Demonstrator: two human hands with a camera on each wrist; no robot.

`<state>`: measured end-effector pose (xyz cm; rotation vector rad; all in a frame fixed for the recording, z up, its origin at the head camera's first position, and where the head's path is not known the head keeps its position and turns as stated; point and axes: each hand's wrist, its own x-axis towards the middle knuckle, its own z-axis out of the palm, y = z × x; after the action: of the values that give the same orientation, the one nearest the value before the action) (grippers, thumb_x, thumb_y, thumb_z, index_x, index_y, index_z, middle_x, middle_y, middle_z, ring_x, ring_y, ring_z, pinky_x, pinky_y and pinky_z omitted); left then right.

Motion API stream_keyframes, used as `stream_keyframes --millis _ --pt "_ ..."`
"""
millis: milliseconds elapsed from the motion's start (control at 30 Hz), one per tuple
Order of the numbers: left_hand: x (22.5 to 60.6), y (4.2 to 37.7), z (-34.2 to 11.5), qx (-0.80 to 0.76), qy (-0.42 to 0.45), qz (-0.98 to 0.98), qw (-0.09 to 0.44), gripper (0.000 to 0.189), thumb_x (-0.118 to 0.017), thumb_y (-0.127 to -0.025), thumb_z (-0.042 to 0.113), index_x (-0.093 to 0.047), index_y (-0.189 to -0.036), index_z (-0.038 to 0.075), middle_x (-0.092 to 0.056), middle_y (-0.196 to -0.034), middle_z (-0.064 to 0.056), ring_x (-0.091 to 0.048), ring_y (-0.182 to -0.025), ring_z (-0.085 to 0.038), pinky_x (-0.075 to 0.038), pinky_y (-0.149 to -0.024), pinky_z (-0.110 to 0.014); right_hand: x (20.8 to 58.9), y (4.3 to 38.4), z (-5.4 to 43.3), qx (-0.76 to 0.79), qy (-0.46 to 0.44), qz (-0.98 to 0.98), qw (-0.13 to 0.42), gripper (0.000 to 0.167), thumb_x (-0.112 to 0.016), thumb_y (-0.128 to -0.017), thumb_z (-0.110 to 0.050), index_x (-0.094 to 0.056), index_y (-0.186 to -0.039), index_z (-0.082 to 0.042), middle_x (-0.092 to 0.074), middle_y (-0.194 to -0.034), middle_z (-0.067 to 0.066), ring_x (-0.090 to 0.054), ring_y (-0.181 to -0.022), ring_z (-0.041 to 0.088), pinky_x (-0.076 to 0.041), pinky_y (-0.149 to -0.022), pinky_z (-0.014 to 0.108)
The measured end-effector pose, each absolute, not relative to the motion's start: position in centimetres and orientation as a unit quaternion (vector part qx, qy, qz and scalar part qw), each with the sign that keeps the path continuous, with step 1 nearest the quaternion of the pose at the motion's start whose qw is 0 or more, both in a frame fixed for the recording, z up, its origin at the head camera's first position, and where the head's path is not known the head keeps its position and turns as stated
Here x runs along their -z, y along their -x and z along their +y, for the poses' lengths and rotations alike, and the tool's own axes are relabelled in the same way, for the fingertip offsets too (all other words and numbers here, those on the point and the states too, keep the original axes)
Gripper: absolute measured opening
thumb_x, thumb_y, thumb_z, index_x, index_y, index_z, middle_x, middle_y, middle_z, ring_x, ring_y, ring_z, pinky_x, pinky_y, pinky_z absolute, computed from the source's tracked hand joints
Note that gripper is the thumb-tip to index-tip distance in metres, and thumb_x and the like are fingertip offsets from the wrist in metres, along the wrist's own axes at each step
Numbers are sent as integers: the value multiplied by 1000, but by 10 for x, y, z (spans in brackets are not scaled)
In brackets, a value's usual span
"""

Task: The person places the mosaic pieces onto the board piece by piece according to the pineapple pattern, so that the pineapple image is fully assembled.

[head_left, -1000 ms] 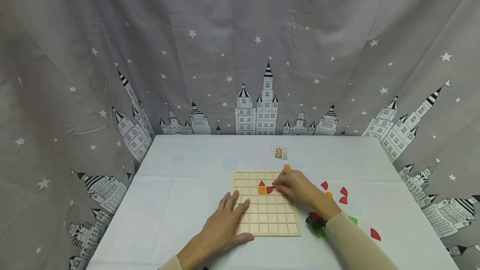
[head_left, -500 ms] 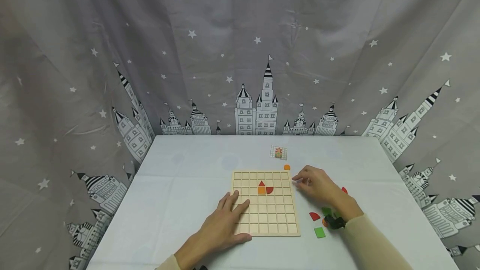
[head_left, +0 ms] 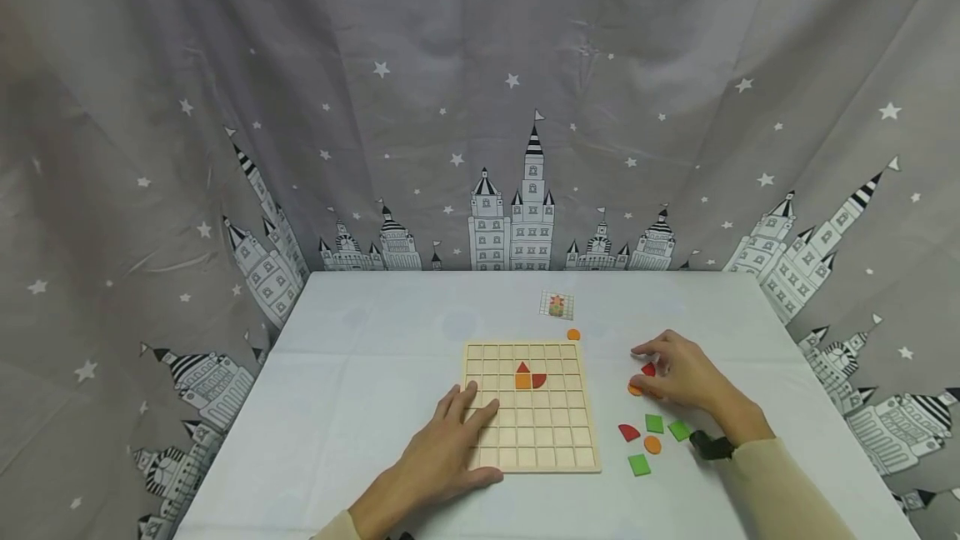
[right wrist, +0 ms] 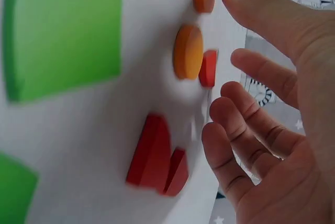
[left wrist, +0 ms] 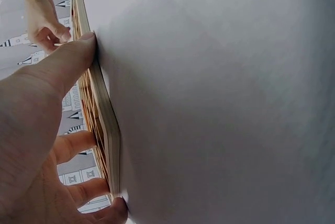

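A wooden grid board (head_left: 536, 440) lies on the white table. My left hand (head_left: 446, 452) rests with spread fingers on its left side, the thumb at the near edge. On the board sit an orange square (head_left: 522, 381), a red triangle (head_left: 522, 367) above it and a red quarter circle (head_left: 539, 381) to its right. My right hand (head_left: 686, 373) hovers right of the board, fingers loosely bent and holding nothing, over loose pieces. In the right wrist view, orange discs (right wrist: 187, 51) and red pieces (right wrist: 149, 153) lie near its fingertips.
Green squares (head_left: 654, 423), another red quarter circle (head_left: 628, 432) and an orange disc (head_left: 652, 445) lie between the board and my right forearm. One more orange disc (head_left: 573, 334) sits at the board's far edge. Behind it lies a small pattern card (head_left: 557, 305). A grey curtain (head_left: 420, 148) hangs behind the table.
My right hand has left the red quarter circle on the board and moved right, over the loose pieces. The left hand has stayed on the board.
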<state>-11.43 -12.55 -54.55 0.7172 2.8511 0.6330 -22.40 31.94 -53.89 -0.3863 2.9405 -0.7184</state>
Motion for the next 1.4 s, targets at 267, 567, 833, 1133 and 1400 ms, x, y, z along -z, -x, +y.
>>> stream_keyframes --millis 267,567,833,1133,1400 --pt "547 114 -126 -201 -238 948 67 103 -92 -93 68 -55 -174 17 -39 -184 -29 -42 -167 -63 -67 -100 -72 541 221 334 227 132 964 38 48 -100 -93 -33 -86 -133 -9 -73 -116 8 -61 -97 21 -55 -81 32" --pt "547 114 -126 -204 -241 947 62 101 -93 -93 66 -56 -173 16 -40 -183 -30 -42 -167 -64 -67 -101 -72 543 222 336 242 137 959 47 34 -96 -97 -22 -87 -128 -10 -75 -109 3 -62 -95 18 -57 -83 31" --pt "548 113 -126 -202 -246 947 54 101 -92 -93 67 -57 -173 15 -41 -182 -31 -43 -166 -64 -67 -102 -71 540 222 329 269 129 953 59 25 -92 -99 -13 -87 -123 -7 -76 -106 3 -64 -94 18 -56 -74 25" --pt "548 111 -127 -206 -244 946 54 101 -92 -93 66 -57 -173 15 -41 -183 -32 -43 -166 -64 -68 -99 -70 539 222 327 274 119 952 62 21 -88 -97 -7 -87 -118 -9 -73 -101 4 -62 -92 20 -56 -71 24" --pt "548 111 -127 -207 -244 946 53 101 -92 -93 66 -56 -173 15 -41 -182 -31 -44 -166 -63 -68 -98 -70 538 224 324 258 124 957 53 27 -83 -95 -4 -88 -120 -11 -77 -103 2 -67 -95 18 -62 -87 37"
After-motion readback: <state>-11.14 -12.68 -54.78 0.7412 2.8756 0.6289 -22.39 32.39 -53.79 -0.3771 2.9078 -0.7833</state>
